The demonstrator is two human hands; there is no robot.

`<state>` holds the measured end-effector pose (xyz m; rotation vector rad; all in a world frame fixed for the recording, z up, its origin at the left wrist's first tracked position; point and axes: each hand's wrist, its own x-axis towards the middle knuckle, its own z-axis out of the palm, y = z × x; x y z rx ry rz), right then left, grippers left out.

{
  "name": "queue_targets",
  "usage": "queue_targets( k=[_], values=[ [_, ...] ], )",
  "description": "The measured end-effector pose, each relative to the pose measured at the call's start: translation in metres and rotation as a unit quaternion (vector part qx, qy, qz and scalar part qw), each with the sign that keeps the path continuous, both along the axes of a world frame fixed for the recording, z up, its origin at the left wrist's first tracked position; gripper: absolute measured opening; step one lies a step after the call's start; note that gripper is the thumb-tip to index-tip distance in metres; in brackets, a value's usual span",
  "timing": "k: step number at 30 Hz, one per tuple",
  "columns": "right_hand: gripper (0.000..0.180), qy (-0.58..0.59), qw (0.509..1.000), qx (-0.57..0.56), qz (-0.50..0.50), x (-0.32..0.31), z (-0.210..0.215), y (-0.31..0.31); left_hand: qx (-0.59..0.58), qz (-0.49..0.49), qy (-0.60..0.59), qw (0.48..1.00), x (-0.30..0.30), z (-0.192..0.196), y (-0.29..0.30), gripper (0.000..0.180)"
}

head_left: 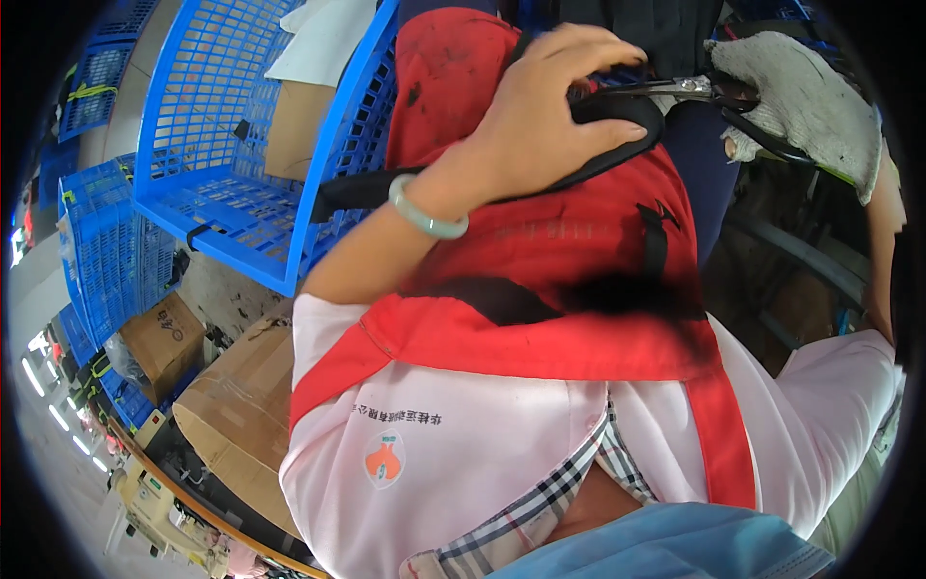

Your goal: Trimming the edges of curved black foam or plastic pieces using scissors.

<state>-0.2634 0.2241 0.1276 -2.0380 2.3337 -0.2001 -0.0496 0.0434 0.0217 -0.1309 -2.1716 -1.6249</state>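
My left hand (535, 121), with a pale green bangle (427, 209) on the wrist, curves its fingers and thumb around a long black fabric piece (593, 174). The piece bends round near the thumb, and its other end trails left under my wrist. In my right hand, covered by a worn, greyish-white knit glove (805, 92), is a pair of scissors (690, 87) with black handles. Their blades point left at the black piece, beside my left fingers. The blade tips are hidden there, so I cannot tell whether they touch the fabric.
A red apron (550, 261) with dark stains covers my lap. Close on the left stands a blue plastic basket (222, 217) with cardboard and white sheets in it. More blue baskets (111, 261), cardboard boxes (241, 415) and a sewing machine (159, 507) are farther left.
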Motion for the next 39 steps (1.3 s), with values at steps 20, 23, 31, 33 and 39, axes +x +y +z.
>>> queue_targets(
  k=[20, 23, 31, 33, 39],
  values=[
    [0.073, -0.301, 0.911, -0.092, -0.267, 0.087, -0.093, 0.014, 0.594, 0.043, -0.014, 0.803, -0.024, -0.002, 0.013, 0.027],
    [0.072, -0.320, 0.904, -0.088, -0.269, 0.102, -0.114, 0.005, 0.550, 0.072, -0.017, 0.832, -0.013, -0.020, 0.003, 0.028],
    [0.080, -0.343, 0.925, -0.004, -0.163, 0.099, -0.107, -0.002, 0.477, 0.062, -0.011, 0.876, -0.004, -0.028, -0.014, 0.034],
    [0.080, -0.354, 0.922, 0.007, -0.159, 0.100, -0.107, -0.005, 0.474, 0.050, -0.007, 0.879, -0.003, -0.032, -0.020, 0.036],
    [0.083, -0.388, 0.907, 0.000, -0.167, 0.104, -0.112, -0.011, 0.480, 0.028, -0.027, 0.876, -0.002, -0.038, -0.026, 0.038]
  ],
)
